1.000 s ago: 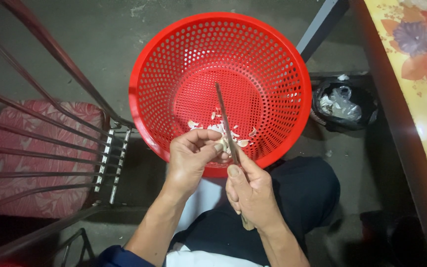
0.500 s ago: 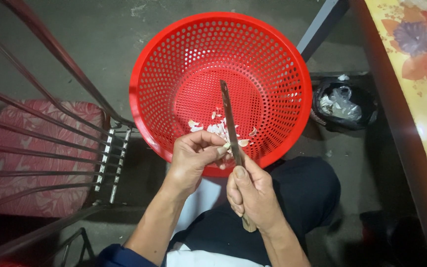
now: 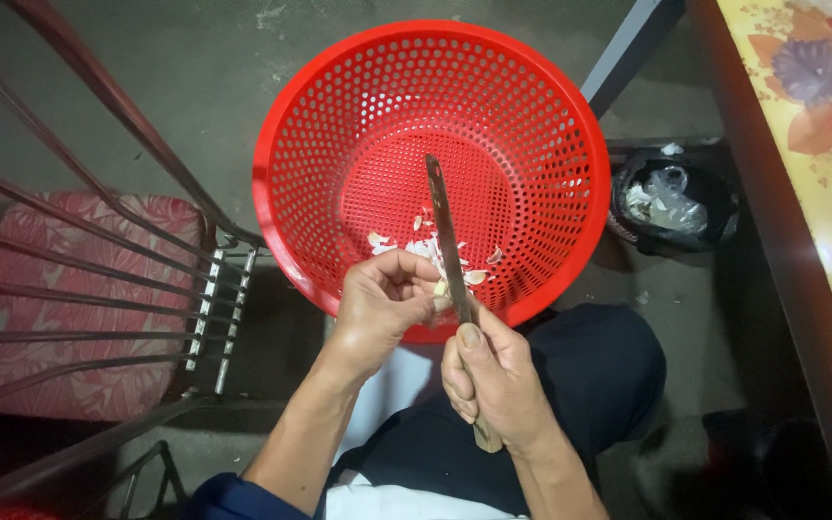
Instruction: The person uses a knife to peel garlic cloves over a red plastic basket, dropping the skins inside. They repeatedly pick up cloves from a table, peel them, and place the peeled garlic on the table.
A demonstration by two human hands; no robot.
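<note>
Head view, looking straight down over the lap. Left hand [image 3: 384,306] curled tight, fingertips pinching a small pale garlic clove [image 3: 441,288] against the thumb; the clove sits right at the near rim of the red perforated basket [image 3: 358,116], mostly hidden by the fingers. Right hand [image 3: 493,380] wrapped shut round the wooden handle of a knife [image 3: 445,226], thumb laid up along the blade's base. The blade runs away from the right hand, past the left fingertips and out over the basket floor. The two hands are touching or nearly so at the clove.

Just beyond the left fingertips, peeled garlic pieces and skins [image 3: 426,248] lie scattered on the basket bottom. Far left of the left hand, a metal chair with a red patterned cushion [image 3: 60,289]. Right of the right hand and further out, a black bag of scraps [image 3: 671,202] on the floor, and a floral-topped table [image 3: 820,144] along the edge.

Risks, as I judge them:
- Edge lies hard by the left thumb and forefinger; a slip off the slick clove could nick them.
- The clove is small and barely held; it could pop free and drop past the rim to the floor.
- The basket seems propped against the knees; a leg shift could tip it.
</note>
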